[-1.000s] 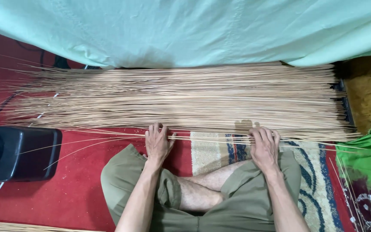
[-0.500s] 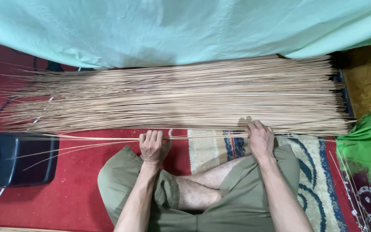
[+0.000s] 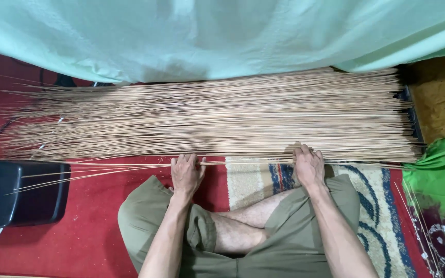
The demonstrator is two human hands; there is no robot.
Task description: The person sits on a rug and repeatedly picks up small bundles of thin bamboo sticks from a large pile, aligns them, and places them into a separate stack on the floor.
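Now both hands (image 3: 186,172) nearer the stick pile (image 3: 222,116).

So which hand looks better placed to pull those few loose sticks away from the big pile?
Probably the left hand: its fingers rest on the few thin sticks already lying apart from the big pile. The right hand presses at the pile's near edge.

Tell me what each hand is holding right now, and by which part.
Both hands hold a few thin, long, tan sticks pulled from the big pile. The left hand grips them near mid-length; the right hand grips further toward their right ends.
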